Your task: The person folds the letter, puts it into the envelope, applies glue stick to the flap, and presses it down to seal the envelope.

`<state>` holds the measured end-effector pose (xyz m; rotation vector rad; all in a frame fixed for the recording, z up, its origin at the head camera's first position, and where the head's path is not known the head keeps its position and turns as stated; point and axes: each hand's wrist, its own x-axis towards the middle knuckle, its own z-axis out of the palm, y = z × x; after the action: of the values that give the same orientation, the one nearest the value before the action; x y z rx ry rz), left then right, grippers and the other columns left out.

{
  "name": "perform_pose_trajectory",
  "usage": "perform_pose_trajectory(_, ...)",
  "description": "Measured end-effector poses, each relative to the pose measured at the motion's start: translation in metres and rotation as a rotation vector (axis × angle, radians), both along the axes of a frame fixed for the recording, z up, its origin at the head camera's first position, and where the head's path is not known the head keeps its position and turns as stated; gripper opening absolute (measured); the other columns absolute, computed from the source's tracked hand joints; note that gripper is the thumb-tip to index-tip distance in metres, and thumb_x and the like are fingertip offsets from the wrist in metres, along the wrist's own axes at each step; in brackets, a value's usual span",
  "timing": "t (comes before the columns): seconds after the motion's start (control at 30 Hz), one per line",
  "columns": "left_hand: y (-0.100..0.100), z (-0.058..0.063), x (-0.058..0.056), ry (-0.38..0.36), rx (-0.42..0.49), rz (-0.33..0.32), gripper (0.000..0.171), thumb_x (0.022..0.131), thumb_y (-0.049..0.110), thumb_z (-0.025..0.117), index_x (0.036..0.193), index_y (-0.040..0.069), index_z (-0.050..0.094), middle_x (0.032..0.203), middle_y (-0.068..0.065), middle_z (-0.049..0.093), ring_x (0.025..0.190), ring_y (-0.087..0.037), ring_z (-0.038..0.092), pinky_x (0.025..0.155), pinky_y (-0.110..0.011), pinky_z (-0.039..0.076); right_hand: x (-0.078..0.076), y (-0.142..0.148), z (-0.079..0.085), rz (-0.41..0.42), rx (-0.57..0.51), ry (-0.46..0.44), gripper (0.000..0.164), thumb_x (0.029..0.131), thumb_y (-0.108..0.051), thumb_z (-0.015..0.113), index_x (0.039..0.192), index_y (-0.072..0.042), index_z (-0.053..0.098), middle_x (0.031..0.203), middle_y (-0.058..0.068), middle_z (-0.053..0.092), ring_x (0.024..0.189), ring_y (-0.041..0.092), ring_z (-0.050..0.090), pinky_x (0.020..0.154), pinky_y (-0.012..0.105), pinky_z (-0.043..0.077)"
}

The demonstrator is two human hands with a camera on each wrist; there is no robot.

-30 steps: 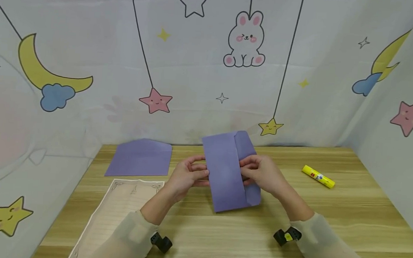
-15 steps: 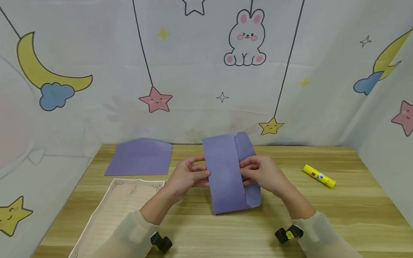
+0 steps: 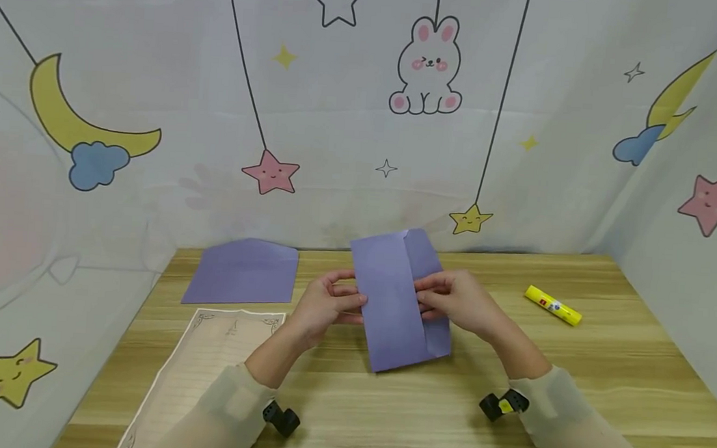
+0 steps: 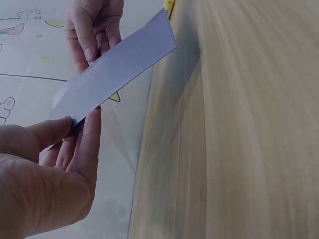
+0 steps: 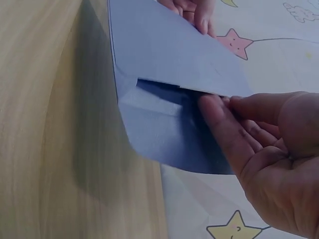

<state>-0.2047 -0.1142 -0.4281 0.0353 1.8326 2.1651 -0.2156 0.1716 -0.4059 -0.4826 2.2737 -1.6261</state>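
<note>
A purple envelope is held tilted above the table, its flap side to the right. My left hand grips its left edge, thumb on the front and fingers behind, as the left wrist view shows the hand on the envelope. My right hand is at the opening on the right. In the right wrist view, the right hand pinches the edge of the envelope's pocket, with a fingertip inside the gap. The pocket's inside is in shadow.
Another purple envelope lies at the table's back left. Below it is a lined letter sheet with an ornate border, partly under my left sleeve. A yellow glue stick lies on the right. A printed curtain stands behind the table.
The right-hand flap side of the envelope has tilted very slightly. Both hands keep their hold in nearly the same place.
</note>
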Motion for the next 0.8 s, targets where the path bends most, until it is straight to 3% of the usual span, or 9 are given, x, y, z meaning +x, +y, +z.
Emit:
perform_pose_trajectory(0.23, -0.003, -0.004, -0.003, 0.001, 0.025, 0.079, 0.051, 0.095, -0.012, 0.07, 0.141, 0.0, 0.051, 0.105, -0.015, 0.073, 0.08, -0.025, 0.076, 0.08, -0.049, 0.065, 0.003, 0.011, 0.005, -0.036, 0.053, 0.048, 0.037, 0.108, -0.007, 0.062, 0.141, 0.009, 0.062, 0.124, 0.021, 0.073, 0.107, 0.029, 0.075, 0.087, 0.037, 0.063)
perform_pose_trajectory(0.43, -0.003, -0.004, -0.004, 0.0, 0.082, 0.164, 0.047, 0.094, -0.013, 0.067, 0.134, 0.0, 0.047, 0.105, -0.012, 0.067, 0.087, -0.026, 0.074, 0.077, -0.044, 0.065, 0.008, 0.026, 0.005, -0.208, 0.094, 0.147, 0.036, 0.107, -0.017, 0.067, 0.137, 0.002, 0.065, 0.117, 0.02, 0.074, 0.1, 0.031, 0.075, 0.084, 0.044, 0.064)
perform_pose_trajectory(0.53, -0.001, -0.003, -0.003, 0.006, 0.117, 0.199, 0.045, 0.093, -0.014, 0.064, 0.133, -0.001, 0.047, 0.1, -0.007, 0.059, 0.091, -0.027, 0.073, 0.076, -0.042, 0.065, 0.01, 0.03, 0.0, -0.292, 0.075, 0.145, 0.045, 0.105, -0.023, 0.07, 0.142, 0.001, 0.06, 0.118, 0.022, 0.07, 0.1, 0.035, 0.072, 0.08, 0.042, 0.064)
perform_pose_trajectory(0.7, 0.006, -0.004, 0.0, 0.022, 0.193, 0.226, 0.045, 0.091, -0.017, 0.059, 0.132, -0.004, 0.048, 0.108, -0.015, 0.061, 0.092, -0.028, 0.072, 0.08, -0.046, 0.065, 0.013, 0.023, -0.016, -0.327, -0.095, -0.08, 0.067, 0.105, -0.028, 0.071, 0.155, 0.005, 0.04, 0.133, 0.028, 0.062, 0.107, 0.036, 0.072, 0.081, 0.039, 0.064)
perform_pose_trajectory(0.8, 0.012, -0.006, 0.003, 0.029, 0.223, 0.224, 0.045, 0.09, -0.019, 0.056, 0.132, -0.004, 0.05, 0.112, -0.018, 0.061, 0.089, -0.027, 0.072, 0.084, -0.05, 0.064, 0.017, 0.013, -0.025, -0.308, -0.195, -0.225, 0.069, 0.106, -0.026, 0.069, 0.156, 0.006, 0.034, 0.136, 0.029, 0.061, 0.105, 0.033, 0.073, 0.083, 0.041, 0.064)
